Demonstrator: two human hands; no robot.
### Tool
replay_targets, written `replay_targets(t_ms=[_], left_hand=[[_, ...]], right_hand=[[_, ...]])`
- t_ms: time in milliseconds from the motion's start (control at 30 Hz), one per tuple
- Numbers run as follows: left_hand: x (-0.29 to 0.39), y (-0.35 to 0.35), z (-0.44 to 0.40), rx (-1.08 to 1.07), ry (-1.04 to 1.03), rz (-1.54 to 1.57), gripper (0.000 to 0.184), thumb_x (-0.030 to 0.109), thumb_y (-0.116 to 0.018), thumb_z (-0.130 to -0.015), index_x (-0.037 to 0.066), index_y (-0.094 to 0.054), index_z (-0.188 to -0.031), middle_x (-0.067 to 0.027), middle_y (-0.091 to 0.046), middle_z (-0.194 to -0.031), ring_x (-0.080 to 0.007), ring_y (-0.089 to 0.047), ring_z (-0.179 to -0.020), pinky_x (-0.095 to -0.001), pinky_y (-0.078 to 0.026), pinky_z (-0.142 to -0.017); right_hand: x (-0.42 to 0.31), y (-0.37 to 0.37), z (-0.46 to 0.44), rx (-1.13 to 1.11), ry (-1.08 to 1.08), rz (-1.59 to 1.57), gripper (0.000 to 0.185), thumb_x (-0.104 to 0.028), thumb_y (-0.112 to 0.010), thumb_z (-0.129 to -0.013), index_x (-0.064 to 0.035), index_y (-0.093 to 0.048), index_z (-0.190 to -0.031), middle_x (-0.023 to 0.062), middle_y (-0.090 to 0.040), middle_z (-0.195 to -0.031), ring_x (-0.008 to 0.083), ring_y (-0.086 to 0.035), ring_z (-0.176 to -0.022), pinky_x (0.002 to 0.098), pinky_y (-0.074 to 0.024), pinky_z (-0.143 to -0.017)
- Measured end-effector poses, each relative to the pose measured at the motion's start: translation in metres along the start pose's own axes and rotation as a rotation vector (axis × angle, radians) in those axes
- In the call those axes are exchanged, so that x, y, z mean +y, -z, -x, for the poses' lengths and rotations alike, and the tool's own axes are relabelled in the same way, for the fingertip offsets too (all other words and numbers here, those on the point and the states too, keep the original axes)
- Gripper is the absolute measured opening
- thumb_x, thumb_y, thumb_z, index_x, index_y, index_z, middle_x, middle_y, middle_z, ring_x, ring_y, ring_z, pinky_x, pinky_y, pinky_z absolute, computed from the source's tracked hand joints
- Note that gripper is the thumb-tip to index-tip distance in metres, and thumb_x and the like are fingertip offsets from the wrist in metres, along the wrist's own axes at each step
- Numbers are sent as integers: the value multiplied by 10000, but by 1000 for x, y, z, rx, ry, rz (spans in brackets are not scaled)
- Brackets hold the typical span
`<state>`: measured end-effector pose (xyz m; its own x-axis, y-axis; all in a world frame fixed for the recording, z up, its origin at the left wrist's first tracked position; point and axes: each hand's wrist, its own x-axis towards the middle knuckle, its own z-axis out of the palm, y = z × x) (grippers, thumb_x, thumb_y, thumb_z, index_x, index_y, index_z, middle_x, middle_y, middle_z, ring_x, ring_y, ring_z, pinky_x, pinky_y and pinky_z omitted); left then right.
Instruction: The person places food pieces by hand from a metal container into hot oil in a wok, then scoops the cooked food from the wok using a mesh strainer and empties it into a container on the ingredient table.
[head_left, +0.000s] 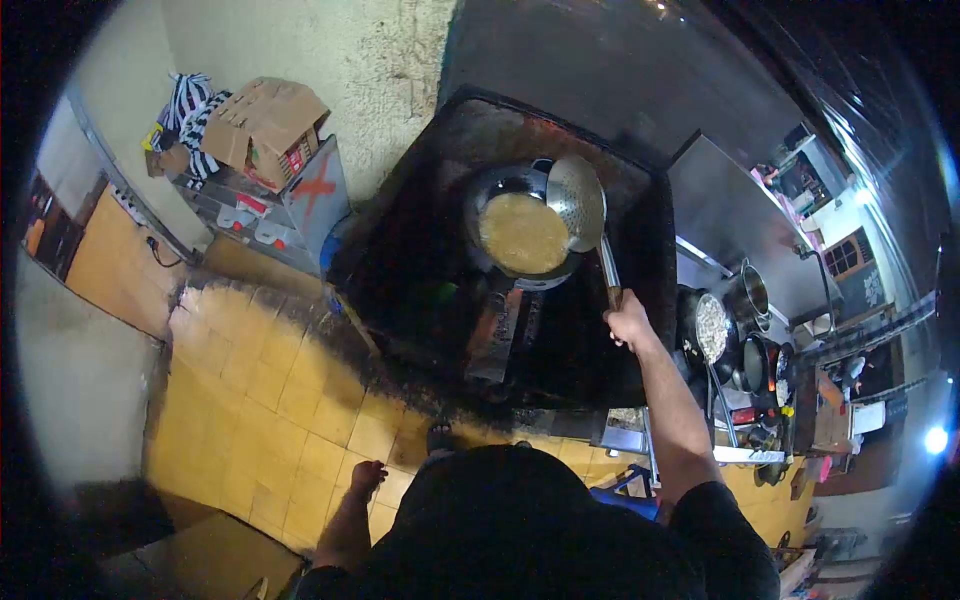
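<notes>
My right hand [628, 320] is closed round the handle of a large perforated skimmer [577, 197]. The skimmer's round head is tilted over the right side of a wok [485, 195], covering part of its rim. Inside the wok is bubbling yellowish-brown oil [525, 233]; whether anything lies under its surface cannot be seen. The wok sits on a blackened stove [420, 280]. Low at my left side hangs my left hand [367, 478], loosely curled with its fingers a little apart, holding nothing visible and well away from the stove.
A torn cardboard box [265, 125] and a striped bag [192, 100] stand on a metal cabinet [318, 200] at the left. To the right are a strainer of pale food pieces [711, 328] and several pots [745, 293]. Yellow tiles [260, 400] cover the floor.
</notes>
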<state>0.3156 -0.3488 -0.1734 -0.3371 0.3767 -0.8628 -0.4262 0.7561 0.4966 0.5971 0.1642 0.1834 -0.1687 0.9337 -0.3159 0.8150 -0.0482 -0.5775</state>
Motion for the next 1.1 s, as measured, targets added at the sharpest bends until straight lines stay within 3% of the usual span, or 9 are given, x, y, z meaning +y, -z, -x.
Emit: replay_targets(t_ms=[167,200,367,467,533,600,667,733,1100], left_hand=[[-72,36,-1,-79,176,161,194,257,-475,-924,117,-606,-893,-25,-566,-692,-135,-490,-537,-313,-359,-442],[-100,46,-24,-347,271,373,166,266,-454,-907,155,-574,-875,1,-498,-709,-132,-454,-551,-321,-332,-440],[-121,48,-40,-661,247,341,144,268,-423,-893,193,-546,-883,28,-467,-758,-138,-444,-587,-334,-318,-445],[-87,39,-6,-190,149,189,211,269,-457,-926,131,-605,-984,-29,-634,-817,-146,-518,-584,-340,-398,-459],[-80,40,-19,-408,192,361,287,282,-486,-953,66,-629,-1077,-88,-705,-866,-157,-579,-591,-345,-478,-509],[-61,20,-9,-82,54,47,277,270,-485,-966,68,-642,-1073,-73,-698,-852,-158,-593,-620,-345,-486,-533],[-56,23,-12,-254,-132,-136,291,287,-501,-974,60,-652,-1079,-67,-704,-853,-158,-607,-633,-333,-477,-518],[-23,6,14,-14,26,24,303,308,-502,-978,63,-651,-1074,-63,-705,-854,-151,-599,-611,-338,-475,-496],[-46,28,-5,-136,158,8,298,309,-517,-918,78,-660,-1040,-72,-706,-848,-173,-642,-708,-349,-497,-586]], right_hand=[[1,-31,15,-171,-105,-294,290,-4,-569,-797,-17,-455,-1063,72,-490,-700,167,-498,-479,331,-416,-365],[-6,-36,22,-241,-179,-458,314,-8,-554,-820,-12,-460,-1120,77,-489,-728,163,-481,-496,332,-411,-378],[-8,-71,22,-545,-333,-988,147,-58,-599,-828,-100,-468,-774,23,-470,-644,153,-451,-477,301,-366,-413],[-11,-88,20,-673,-387,-1146,109,-80,-614,-821,-84,-508,-843,31,-514,-684,139,-478,-509,282,-375,-441],[-11,-96,17,-729,-368,-1202,107,-98,-614,-835,-62,-526,-883,29,-521,-699,133,-482,-527,273,-377,-452],[-17,-105,14,-818,-397,-1351,125,-98,-614,-834,-59,-542,-929,26,-528,-715,128,-484,-535,267,-384,-463],[-23,-112,14,-823,-378,-1383,123,-102,-609,-832,-59,-552,-932,25,-535,-723,124,-486,-537,266,-388,-468],[-24,-118,9,-780,-330,-1406,110,-109,-603,-833,-61,-558,-921,24,-535,-723,123,-489,-544,266,-393,-474],[-23,-97,9,-798,-205,-1483,126,-97,-585,-851,-47,-553,-962,25,-522,-719,126,-491,-551,277,-394,-474]])
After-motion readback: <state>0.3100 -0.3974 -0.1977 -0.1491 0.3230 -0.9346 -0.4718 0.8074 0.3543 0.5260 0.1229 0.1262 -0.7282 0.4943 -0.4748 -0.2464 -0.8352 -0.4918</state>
